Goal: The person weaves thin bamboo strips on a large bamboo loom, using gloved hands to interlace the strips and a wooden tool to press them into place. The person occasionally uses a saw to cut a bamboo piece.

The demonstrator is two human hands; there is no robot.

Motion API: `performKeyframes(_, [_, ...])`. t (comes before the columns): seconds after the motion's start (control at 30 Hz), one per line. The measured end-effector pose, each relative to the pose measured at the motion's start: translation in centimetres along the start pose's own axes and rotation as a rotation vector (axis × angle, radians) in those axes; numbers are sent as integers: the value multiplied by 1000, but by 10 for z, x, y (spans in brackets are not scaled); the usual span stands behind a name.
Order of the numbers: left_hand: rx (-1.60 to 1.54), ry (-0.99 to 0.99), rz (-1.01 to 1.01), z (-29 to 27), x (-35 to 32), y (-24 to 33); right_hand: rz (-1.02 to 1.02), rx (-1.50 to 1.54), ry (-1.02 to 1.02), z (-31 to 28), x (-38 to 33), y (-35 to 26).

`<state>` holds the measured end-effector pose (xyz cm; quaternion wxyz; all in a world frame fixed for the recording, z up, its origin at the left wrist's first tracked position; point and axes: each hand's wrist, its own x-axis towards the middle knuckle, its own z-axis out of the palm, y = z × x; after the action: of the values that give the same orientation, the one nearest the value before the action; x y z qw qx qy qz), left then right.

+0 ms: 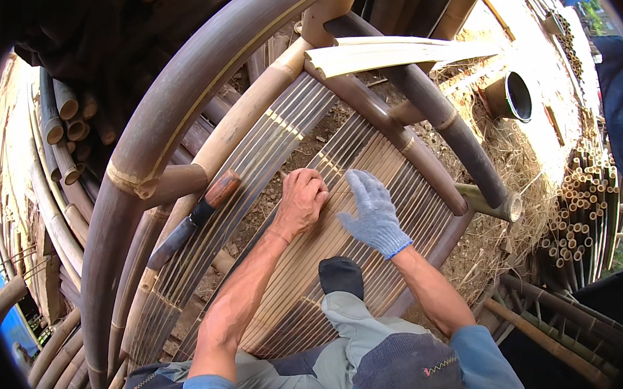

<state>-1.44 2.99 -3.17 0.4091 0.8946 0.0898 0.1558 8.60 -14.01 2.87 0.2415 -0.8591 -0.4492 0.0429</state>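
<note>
Bamboo slats (298, 267), pale in the middle and darker along both sides, run lengthwise over a bamboo bench seat under me. My left hand (300, 202), bare with a thin band at the wrist, rests on them with its fingers curled closed; anything inside them is hidden. Just right of it is my right hand (370, 212) in a grey knit glove with a blue cuff. Its fingers are stretched out and its thumb stands apart, over the slats. A wooden-handled knife (186, 230) with a dark blade lies on the slats at the left.
Thick curved bamboo rails (161, 102) frame the seat. Split pale bamboo strips (403, 53) lie across its far end. A dark bucket (509, 97) stands among shavings at the far right. Bamboo poles (581, 205) are stacked at right, with more poles (61, 120) at left.
</note>
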Motion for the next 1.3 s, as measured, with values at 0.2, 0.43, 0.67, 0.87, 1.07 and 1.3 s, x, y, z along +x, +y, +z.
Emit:
performKeyframes(0.2, [-194, -123, -67, -29, -7, 20, 187, 387, -749, -48, 28, -12])
performKeyframes(0.43, [-192, 433, -617, -35, -4, 29, 293, 398, 51, -183, 105, 2])
performKeyframes(0.67, [58, -89, -1083, -42, -31, 17, -108, -534, -100, -3, 150, 34])
performKeyframes(0.87, [-107, -242, -991, -27, -19, -38, -140, -368, -803, 93, 141, -27])
performKeyframes(1.07, [-125, -253, -1013, -8, -10, -55, -174, -159, -1206, 106, 164, -19])
performKeyframes(1.3, [-245, 280, -806, -29, -32, 9, -346, 120, -515, 56, 114, -22])
